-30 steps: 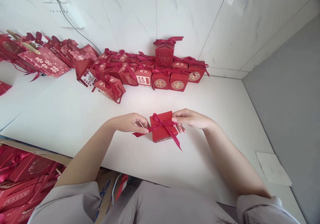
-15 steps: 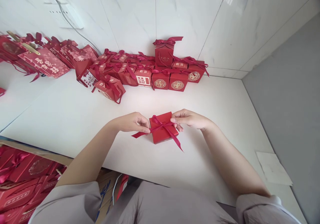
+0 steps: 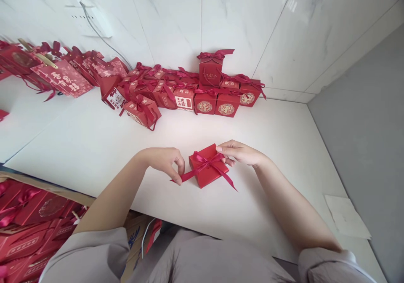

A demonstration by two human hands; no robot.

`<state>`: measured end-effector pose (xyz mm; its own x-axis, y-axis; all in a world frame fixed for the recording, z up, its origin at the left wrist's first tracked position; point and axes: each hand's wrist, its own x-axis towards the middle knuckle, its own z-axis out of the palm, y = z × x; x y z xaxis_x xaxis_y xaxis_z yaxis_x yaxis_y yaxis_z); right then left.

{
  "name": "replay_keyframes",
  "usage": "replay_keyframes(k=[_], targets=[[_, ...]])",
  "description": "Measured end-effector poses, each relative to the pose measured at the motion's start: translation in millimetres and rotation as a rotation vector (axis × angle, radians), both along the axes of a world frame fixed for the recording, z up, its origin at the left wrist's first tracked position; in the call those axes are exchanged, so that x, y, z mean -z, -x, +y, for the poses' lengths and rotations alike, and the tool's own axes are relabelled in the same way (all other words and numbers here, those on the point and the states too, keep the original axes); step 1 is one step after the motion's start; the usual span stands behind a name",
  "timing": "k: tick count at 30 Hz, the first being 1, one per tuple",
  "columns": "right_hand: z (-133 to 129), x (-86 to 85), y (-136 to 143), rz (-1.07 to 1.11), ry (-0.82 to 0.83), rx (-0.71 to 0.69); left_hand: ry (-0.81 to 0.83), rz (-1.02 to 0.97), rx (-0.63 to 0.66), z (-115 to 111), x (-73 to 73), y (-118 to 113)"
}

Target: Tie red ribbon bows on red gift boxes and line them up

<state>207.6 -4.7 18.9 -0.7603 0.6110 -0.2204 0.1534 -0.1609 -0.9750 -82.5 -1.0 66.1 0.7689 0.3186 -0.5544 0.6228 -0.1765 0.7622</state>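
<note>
first: below the near edge of a smooth white tabletop (image 3: 271,131), what fills the lower left?

second: a heap of red card boxes (image 3: 28,243), beside a grey cloth sleeve (image 3: 91,251).

first: and on the tabletop, in front of the body?

second: a small, four-sided red card box (image 3: 208,174) rests there, set at an angle between two bare hands, a glossy crimson ribbon (image 3: 206,164) tied in a bow across its top.

first: how do the hands stand?

second: apart, one to each side. the left hand (image 3: 167,163) pinches the ribbon's tail between thumb and finger, clear of the box; the right hand (image 3: 241,152) is clamped on the far right corner, thumb on top. whether it also pins the bow's loop, i cannot tell.

first: how would it handle?

second: probably light, with stiff, thin walls that a hard squeeze could dent. the ribbon looks soft and slippery: best held flat near its tail, with the box steadied by a corner or opposite sides.

first: farther back?

second: a row of ribboned red gift boxes (image 3: 205,105) with gold and white labels, before a white tiled wall (image 3: 176,22) with grey veins.
</note>
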Motion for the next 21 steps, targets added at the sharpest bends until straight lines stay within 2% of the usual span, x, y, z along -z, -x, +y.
replay_keyframes(k=[1,3,6,8,9,11,14,21], targets=[[-1,-0.5,0,-0.014,-0.018,0.003,-0.002,0.033,-0.017,1,-0.8,4],[-2,-2.1,1,-0.026,-0.052,0.011,-0.092,0.066,-0.163,3,-1.7,11],[-4,-4.3,2,-0.001,-0.059,0.012,-0.426,-0.036,-0.514,3,-1.4,7],[-4,-4.6,2,0.000,-0.039,-0.007,-0.611,-0.185,-0.645,-2,-0.7,-6],[-4,-4.4,2,-0.005,-0.033,-0.019,-0.652,-0.259,-0.645,-7,-0.2,-15],[-3,-3.7,1,-0.006,-0.034,-0.025,-0.654,-0.329,-0.563,-18,1.0,-33],[-2,-3.1,0,0.023,-0.050,0.002,-0.607,-0.297,-0.475,-32,4.6,-51],[-1,-2.6,0,0.030,-0.051,0.004,-0.557,-0.280,-0.458,-34,13.5,-53]])
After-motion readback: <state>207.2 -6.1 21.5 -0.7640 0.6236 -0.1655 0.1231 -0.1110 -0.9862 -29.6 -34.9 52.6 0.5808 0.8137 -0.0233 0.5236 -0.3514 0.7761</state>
